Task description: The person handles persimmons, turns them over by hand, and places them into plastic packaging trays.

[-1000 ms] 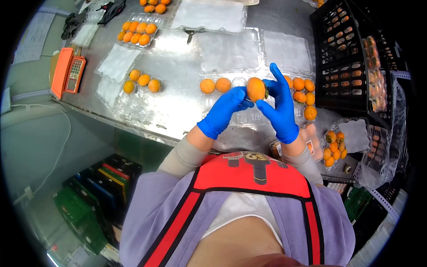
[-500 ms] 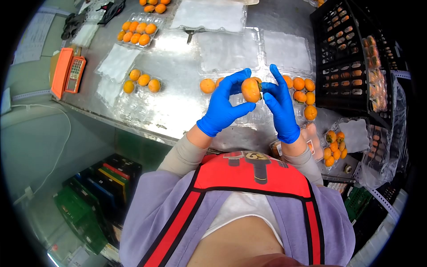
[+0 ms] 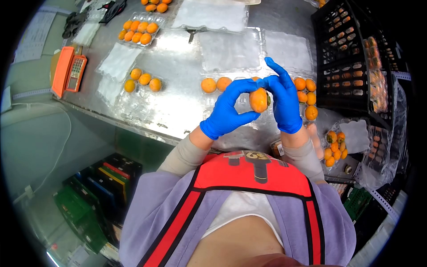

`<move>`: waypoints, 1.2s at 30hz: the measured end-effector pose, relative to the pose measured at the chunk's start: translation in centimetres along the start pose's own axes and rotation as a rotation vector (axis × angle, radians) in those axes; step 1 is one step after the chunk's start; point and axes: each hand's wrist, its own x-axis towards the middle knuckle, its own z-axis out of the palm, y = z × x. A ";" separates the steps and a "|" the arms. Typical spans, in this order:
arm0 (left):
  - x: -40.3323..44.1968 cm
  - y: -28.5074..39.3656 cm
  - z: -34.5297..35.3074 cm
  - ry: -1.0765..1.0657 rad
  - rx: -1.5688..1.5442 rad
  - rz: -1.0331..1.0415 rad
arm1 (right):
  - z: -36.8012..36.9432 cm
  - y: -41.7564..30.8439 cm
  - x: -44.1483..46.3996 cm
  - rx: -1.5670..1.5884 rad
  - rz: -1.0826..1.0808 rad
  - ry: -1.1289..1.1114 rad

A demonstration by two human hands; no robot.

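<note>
An orange persimmon (image 3: 258,100) with a green calyx on its right side is held up above the table. My left hand (image 3: 229,109), in a blue glove, pinches it between thumb and fingers. My right hand (image 3: 285,102), also gloved in blue, closes on the fruit from the right; one finger sticks up and the others meet the left fingertips over the top. Behind and below lies a clear plastic tray with a few persimmons (image 3: 208,85), partly hidden by my hands. To the right, more persimmons (image 3: 311,98) sit in tray cups.
Clear trays with white liners (image 3: 231,49) lie at the back. A filled persimmon tray (image 3: 138,32) and a part-filled one (image 3: 144,79) are on the left, near an orange calculator (image 3: 75,73). A black crate (image 3: 342,58) stands right; a small persimmon pile (image 3: 336,148) lies below it.
The persimmon has moved slightly right and down and turned. My right hand's fingers have come over its top, towards the left fingertips.
</note>
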 end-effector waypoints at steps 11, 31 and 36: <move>-0.1 -0.5 0.0 0.046 -0.030 -0.017 | 0.1 0.3 -0.8 -0.083 -0.095 -0.079; 0.4 0.1 -0.7 -0.014 -0.248 -0.091 | 0.1 -0.3 -1.5 -0.195 -0.146 -0.247; 0.9 0.5 -1.2 0.009 -0.732 -0.307 | 0.4 0.4 -1.7 -0.344 -0.261 -0.201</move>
